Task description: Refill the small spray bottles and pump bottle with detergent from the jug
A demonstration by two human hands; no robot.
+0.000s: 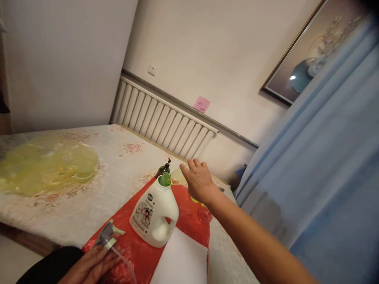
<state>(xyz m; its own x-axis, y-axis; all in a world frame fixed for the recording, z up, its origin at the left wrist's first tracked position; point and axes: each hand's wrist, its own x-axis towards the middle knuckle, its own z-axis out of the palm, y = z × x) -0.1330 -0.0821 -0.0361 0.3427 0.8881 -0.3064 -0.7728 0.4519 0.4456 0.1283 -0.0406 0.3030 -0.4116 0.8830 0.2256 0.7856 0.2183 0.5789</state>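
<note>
My left hand (102, 258) is closed around a grey and pale-green spray trigger head (107, 236), whose thin clear tube (126, 260) trails down to the right. My right hand (199, 179) reaches across with its fingers curled away from me. What those fingers close on, if anything, is hidden behind the hand. Right beside its thumb is a clear, pale-yellowish container (178, 176), partly covered. Between my hands a white detergent jug (155, 215) stands upright, a green spout (165, 180) in its uncapped mouth. Behind the jug stands a dark pump bottle (162, 169).
Under the jug lies a red plastic sheet (130, 236) with white paper (180, 260) on it. A clear red item (205, 215) sits below my right wrist. A yellow translucent bag (50, 165) covers the table's left. Beyond are a radiator (160, 114) and a blue curtain (322, 157).
</note>
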